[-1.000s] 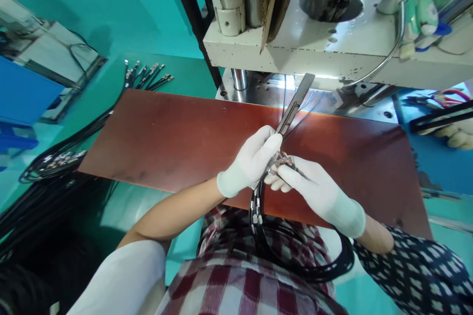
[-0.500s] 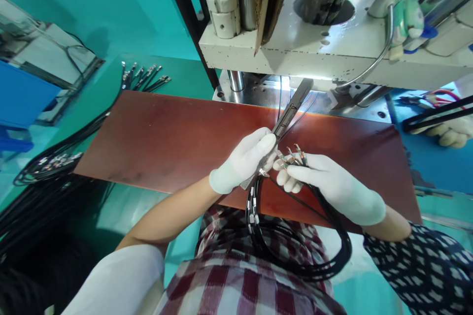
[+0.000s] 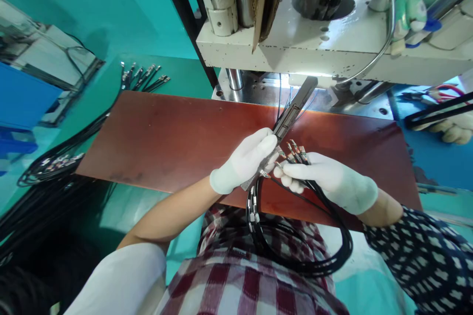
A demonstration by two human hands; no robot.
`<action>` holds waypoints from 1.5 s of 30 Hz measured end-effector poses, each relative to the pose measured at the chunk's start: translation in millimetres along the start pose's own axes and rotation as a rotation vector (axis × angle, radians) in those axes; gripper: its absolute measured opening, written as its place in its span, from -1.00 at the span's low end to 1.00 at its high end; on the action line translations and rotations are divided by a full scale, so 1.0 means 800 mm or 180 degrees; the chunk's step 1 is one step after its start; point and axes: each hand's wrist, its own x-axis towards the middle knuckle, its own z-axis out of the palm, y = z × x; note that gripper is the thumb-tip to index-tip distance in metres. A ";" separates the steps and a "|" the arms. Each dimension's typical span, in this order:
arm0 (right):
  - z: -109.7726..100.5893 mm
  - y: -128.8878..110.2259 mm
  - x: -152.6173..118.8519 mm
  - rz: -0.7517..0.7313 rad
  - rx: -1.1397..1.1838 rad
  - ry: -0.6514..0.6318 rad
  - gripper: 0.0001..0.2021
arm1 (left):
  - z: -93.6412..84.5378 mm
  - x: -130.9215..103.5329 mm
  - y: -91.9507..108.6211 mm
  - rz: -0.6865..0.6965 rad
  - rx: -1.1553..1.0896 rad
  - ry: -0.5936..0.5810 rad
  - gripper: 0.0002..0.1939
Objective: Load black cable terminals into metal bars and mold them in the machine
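Note:
My left hand (image 3: 249, 157), in a white glove, is closed around a long grey metal bar (image 3: 295, 107) with slots along its face. The bar slants up and to the right, above the brown board (image 3: 166, 138). Gloved in white too, my right hand (image 3: 325, 177) pinches the ends of a bundle of black cables (image 3: 345, 243). Metal terminals (image 3: 295, 150) stick up out of its fingers, close to the bar. The cables loop down over my lap, and their other ends with metal connectors (image 3: 253, 211) hang below my left hand.
A white press machine (image 3: 266, 59) with a metal base (image 3: 254, 89) stands behind the board. More black cables (image 3: 129, 78) lie on the green surface at left. A blue bin (image 3: 25, 96) is at far left, and a glove (image 3: 456, 130) lies at right.
My right hand has shifted slightly, and the terminals in it are turned and fanned a little differently. The left hand keeps its hold on the bar.

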 end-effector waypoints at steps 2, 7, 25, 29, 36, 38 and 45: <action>0.011 -0.001 0.002 -0.0161 -0.0451 0.0647 -0.70 | 0.001 0.000 0.002 0.0008 0.0170 0.0130 -0.57; 0.034 -0.003 0.007 -0.0509 -0.1036 0.1270 -0.73 | 0.002 -0.001 0.009 0.0061 0.0486 0.0364 -0.56; 0.019 -0.012 -0.011 -0.0581 -0.0551 0.1181 -0.70 | 0.001 -0.003 0.007 0.0072 0.0321 0.0275 -0.58; 0.002 -0.009 -0.011 -0.0372 -0.0148 0.0736 -0.57 | 0.001 -0.001 0.008 -0.0037 0.0034 0.0139 -0.57; -0.006 0.007 0.003 -0.0322 0.0786 0.0124 -0.64 | -0.001 -0.002 0.006 -0.0002 0.0069 0.0045 -0.58; 0.000 0.000 0.003 -0.0277 0.0249 0.0473 -0.72 | -0.002 -0.002 0.004 0.0038 0.0090 0.0034 -0.58; 0.020 -0.013 0.005 -0.0849 -0.1087 0.1331 -0.78 | -0.003 -0.001 -0.001 0.0154 0.0381 0.0128 -0.58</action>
